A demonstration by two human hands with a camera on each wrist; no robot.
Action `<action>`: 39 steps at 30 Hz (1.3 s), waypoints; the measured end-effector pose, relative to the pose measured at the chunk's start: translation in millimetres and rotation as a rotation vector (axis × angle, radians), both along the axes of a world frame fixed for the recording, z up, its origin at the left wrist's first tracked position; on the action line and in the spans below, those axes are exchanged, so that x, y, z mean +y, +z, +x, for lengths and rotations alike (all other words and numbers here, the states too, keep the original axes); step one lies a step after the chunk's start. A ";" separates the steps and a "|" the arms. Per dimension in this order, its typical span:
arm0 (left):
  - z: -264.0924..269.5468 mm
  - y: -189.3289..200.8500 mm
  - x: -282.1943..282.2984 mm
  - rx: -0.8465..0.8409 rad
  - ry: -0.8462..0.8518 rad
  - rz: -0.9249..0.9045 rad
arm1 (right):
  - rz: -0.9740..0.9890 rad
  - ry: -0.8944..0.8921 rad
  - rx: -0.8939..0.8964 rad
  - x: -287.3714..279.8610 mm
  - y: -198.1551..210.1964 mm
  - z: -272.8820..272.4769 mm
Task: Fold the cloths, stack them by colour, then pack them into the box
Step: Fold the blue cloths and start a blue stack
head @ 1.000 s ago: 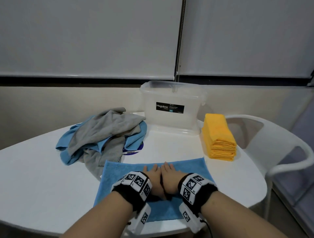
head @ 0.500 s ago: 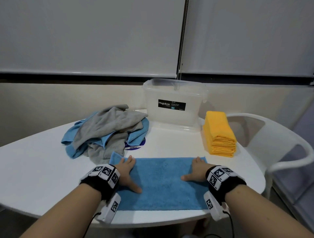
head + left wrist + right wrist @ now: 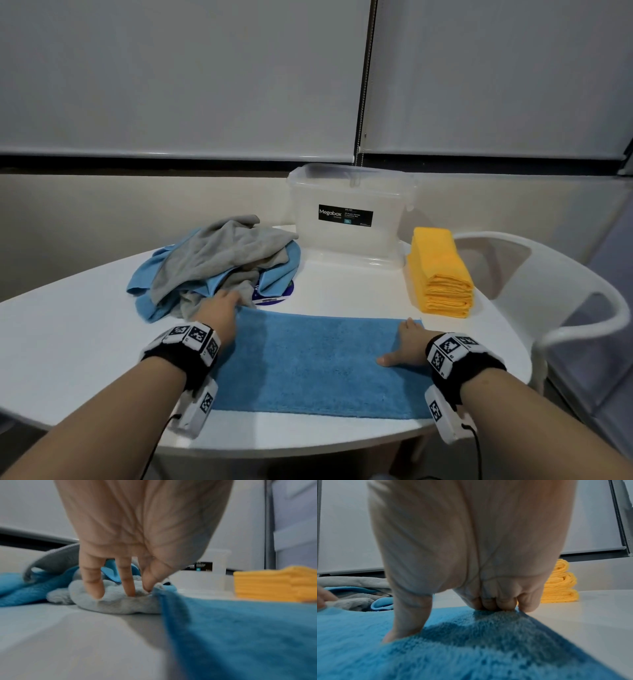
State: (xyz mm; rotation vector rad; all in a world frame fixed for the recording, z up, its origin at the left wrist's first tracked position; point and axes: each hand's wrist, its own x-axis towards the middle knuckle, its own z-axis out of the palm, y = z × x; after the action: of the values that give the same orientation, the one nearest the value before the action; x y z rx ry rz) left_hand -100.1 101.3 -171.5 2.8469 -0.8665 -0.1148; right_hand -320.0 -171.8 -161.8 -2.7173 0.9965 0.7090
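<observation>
A blue cloth [image 3: 315,363], folded to a long strip, lies flat on the white table [image 3: 68,342] in front of me. My left hand [image 3: 227,301] is at its far left corner. In the left wrist view, the left hand [image 3: 149,588] pinches that raised corner while its other fingers touch a grey cloth [image 3: 116,601]. My right hand [image 3: 404,339] is at the far right corner. Seen from the right wrist, the right hand [image 3: 496,605] curls its fingers on the cloth's edge, thumb pressed flat. The clear box [image 3: 349,236] stands open at the back.
A loose pile of grey and blue cloths [image 3: 219,253] lies at the back left, touching my left hand. A stack of folded yellow cloths [image 3: 440,274] sits right of the box. A white chair [image 3: 565,291] stands beyond the table's right edge.
Both hands slid apart from the cloth's middle to its ends, then forward to the far corners. Their fingers, flat half a second ago, now curl on the corners.
</observation>
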 end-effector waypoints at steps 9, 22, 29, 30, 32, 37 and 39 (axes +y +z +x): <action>29.6 6.7 20.7 0.034 0.029 0.431 | 0.019 0.037 0.008 -17.2 -3.7 4.3; 28.9 7.4 28.6 -0.053 0.213 0.451 | 0.022 0.053 0.015 -16.6 -7.1 2.1; -72.5 28.1 -40.8 0.161 -0.213 0.241 | -0.056 0.083 -0.086 4.0 4.3 5.1; -84.8 23.6 -47.9 0.212 -0.271 0.245 | -0.065 0.114 -0.119 14.1 5.2 6.0; -110.6 18.1 -59.7 0.274 -0.340 0.283 | -0.019 0.190 -0.170 39.5 3.7 8.5; -145.4 12.2 -65.6 0.261 -0.345 0.413 | 0.095 0.340 -0.081 96.2 -18.8 6.0; -141.1 5.0 -55.8 0.317 -0.307 0.404 | 0.094 0.329 -0.110 96.9 -26.1 0.6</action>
State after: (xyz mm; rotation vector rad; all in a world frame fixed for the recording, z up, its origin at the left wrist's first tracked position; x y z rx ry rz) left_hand -241.2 45.5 -166.4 2.8892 -1.3199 -0.8421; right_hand -319.4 -74.8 -187.8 -2.8295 0.4829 0.6270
